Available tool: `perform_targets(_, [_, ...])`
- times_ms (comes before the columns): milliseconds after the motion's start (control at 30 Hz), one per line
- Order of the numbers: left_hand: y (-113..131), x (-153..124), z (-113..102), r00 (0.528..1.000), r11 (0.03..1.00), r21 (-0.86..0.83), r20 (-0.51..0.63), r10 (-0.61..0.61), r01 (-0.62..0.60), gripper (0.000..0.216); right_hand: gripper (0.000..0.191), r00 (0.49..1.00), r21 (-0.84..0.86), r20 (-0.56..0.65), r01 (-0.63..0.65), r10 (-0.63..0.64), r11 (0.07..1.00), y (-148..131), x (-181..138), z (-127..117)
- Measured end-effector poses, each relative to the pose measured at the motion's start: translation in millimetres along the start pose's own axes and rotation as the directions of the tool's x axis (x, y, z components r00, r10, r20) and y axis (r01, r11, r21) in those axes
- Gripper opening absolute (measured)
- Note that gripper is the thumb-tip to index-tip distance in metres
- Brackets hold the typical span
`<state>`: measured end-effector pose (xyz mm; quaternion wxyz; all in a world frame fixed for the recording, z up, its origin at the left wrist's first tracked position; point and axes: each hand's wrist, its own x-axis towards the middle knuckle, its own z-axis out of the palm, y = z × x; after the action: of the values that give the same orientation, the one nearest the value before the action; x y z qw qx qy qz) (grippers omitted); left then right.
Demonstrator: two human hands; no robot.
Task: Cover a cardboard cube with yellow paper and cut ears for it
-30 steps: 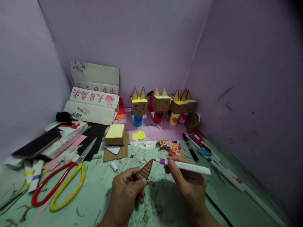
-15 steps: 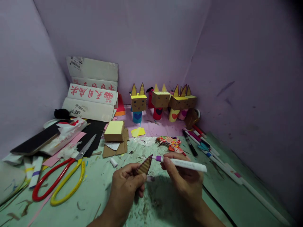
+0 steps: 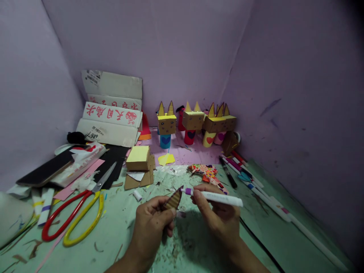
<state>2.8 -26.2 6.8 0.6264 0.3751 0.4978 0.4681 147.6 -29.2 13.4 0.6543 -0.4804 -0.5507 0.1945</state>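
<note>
Between the thumb and fingers of my left hand [image 3: 155, 223] is a pointed piece of corrugated cardboard [image 3: 174, 200], its edge darkened purple and its tip upward. My right hand [image 3: 217, 212] grips a white marker [image 3: 220, 198] with a purple collar, and the nib is at the cardboard's tip. Beyond my hands stand several cardboard figures [image 3: 167, 125] with box heads, pointed striped ears and coloured tube bodies with hearts. A small yellow-topped cardboard box [image 3: 138, 158] sits left of centre on a flat cardboard piece.
Red-and-yellow-handled scissors [image 3: 82, 218] lie open at the left. Folded white cardboard [image 3: 110, 121] leans on the back wall. Several markers [image 3: 265, 203] line the right side, near a black pen [image 3: 227, 172]. Patterned paper [image 3: 206, 172] and scraps lie mid-table.
My right hand and the marker have shifted slightly left, the nib staying at the cardboard's tip. My left hand is nearly still, and the whole view has shifted a little.
</note>
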Motion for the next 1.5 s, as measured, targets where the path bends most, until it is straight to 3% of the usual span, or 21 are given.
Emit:
perform_targets(133, [-3.3, 1.5, -1.6, 1.0, 1.0, 0.0, 0.0, -0.002, 0.002, 0.021, 0.009, 0.995, -0.027, -0.081, -0.06, 0.058, 0.998, -0.2, 2.6, -0.4])
perform_targets(300, [-0.4, -0.2, 0.0, 1.0, 1.0, -0.026, -0.008, -0.01, 0.01, 0.017, 0.021, 0.961, 0.112, -0.124, -0.236, 0.249, 0.965, -3.3, 6.7, -2.3])
perform_targets(433, [3.9, -2.1, 2.4, 0.999, 0.998, -0.057, 0.017, -0.037, 0.038, 0.013, 0.031, 0.887, 0.247, 0.069, -0.458, 0.456, 0.854, -6.5, 7.8, 4.0])
perform_targets(567, [2.8, -0.9, 3.0, 0.996, 0.998, -0.054, 0.077, -0.04, 0.044, 0.013, 0.037, 0.821, 0.375, 0.281, -0.571, 0.498, 0.73, -8.3, 5.6, 15.6])
perform_targets(733, [-1.2, 1.5, 0.9, 0.988, 0.999, -0.042, 0.155, -0.008, 0.015, 0.013, 0.034, 0.797, 0.357, 0.323, -0.602, 0.51, 0.714, -11.7, 3.8, 21.4])
perform_targets(900, [-0.7, 2.5, 1.1, 0.993, 0.999, -0.037, 0.115, 0.042, -0.038, 0.013, 0.034, 0.769, 0.334, 0.39, -0.63, 0.506, 0.701, -10.5, 2.2, 23.0])
perform_targets(1033, [1.2, 2.7, 3.4, 0.996, 0.999, -0.042, 0.081, 0.03, -0.027, 0.013, 0.032, 0.798, 0.277, 0.387, -0.578, 0.462, 0.767, -7.5, 3.2, 20.6])
perform_targets(1267, [0.4, 4.4, 4.4, 0.999, 0.999, -0.033, 0.054, 0.008, -0.007, 0.011, 0.031, 0.925, 0.255, 0.055, -0.376, 0.375, 0.891, -3.8, 12.2, -7.0])
perform_targets(1500, [-0.5, 4.1, 2.5, 0.999, 0.999, 0.036, 0.04, 0.022, -0.023, 0.021, 0.013, 0.971, 0.177, 0.088, -0.236, 0.223, 0.955, -6.9, -5.5, -0.8])
